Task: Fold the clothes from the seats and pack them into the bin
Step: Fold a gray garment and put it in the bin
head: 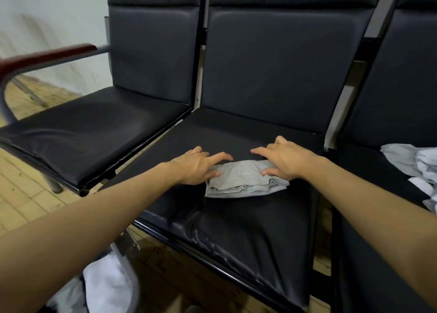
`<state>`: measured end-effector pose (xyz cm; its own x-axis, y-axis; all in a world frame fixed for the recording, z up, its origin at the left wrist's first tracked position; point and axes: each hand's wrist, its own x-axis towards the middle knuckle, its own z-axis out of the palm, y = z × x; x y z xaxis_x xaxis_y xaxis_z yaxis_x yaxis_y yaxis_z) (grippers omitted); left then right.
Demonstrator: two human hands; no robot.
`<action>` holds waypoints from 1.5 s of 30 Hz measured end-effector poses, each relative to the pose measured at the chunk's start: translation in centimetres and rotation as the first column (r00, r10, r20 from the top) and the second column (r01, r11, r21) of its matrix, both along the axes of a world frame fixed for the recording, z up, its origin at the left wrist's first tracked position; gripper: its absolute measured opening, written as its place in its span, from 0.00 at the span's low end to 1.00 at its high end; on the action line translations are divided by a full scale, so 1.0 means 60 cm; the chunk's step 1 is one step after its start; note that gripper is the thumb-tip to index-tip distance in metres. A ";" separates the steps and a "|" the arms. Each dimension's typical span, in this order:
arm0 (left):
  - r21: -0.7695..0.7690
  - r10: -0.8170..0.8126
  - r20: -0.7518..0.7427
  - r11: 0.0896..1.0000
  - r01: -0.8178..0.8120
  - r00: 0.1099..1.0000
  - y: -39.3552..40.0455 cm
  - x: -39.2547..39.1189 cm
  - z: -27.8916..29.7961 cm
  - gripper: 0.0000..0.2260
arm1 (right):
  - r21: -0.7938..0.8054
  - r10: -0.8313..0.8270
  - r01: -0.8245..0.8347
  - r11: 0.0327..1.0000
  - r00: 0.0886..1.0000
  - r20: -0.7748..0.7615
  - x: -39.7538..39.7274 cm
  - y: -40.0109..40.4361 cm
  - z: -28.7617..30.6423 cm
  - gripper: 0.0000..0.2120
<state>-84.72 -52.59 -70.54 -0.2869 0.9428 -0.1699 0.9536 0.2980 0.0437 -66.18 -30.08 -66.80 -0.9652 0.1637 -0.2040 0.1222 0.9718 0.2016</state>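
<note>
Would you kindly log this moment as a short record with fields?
garment: grey cloth, folded, on the middle seat
left hand: fingers on the cloth's left edge
right hand: holds the cloth's right end, thumb on top
unfolded: pale clothes on the right seat
bin: lower left, white fabric inside

A waiting room or office lobby is being suggested: black padded seats are being joined in a row on one frame, with a wooden armrest, pale wall and wood-patterned floor.
</note>
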 end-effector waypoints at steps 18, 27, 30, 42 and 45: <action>-0.103 0.234 0.311 0.972 -0.213 0.921 -0.115 -0.056 0.221 0.09 | -0.591 -0.128 -0.016 0.806 0.971 -0.201 -0.028 -0.140 0.091 0.09; -0.203 0.448 0.443 0.894 -0.399 0.777 -0.438 -0.041 0.275 0.10 | -0.816 0.079 0.003 0.578 0.995 0.059 -0.091 -0.345 0.131 0.08; -0.298 0.513 0.415 0.857 -0.421 0.751 -0.520 -0.030 0.253 0.12 | -0.792 0.166 -0.008 0.611 0.979 0.118 -0.118 -0.425 0.124 0.10; -0.452 0.727 0.353 0.683 -0.574 0.588 -0.767 -0.073 0.154 0.15 | -0.856 0.413 0.036 0.515 0.865 0.284 -0.169 -0.732 -0.068 0.16; -0.533 0.742 0.330 0.657 -0.533 0.584 -0.797 -0.085 0.122 0.14 | -0.878 0.428 0.117 0.465 0.838 0.339 -0.173 -0.782 -0.111 0.17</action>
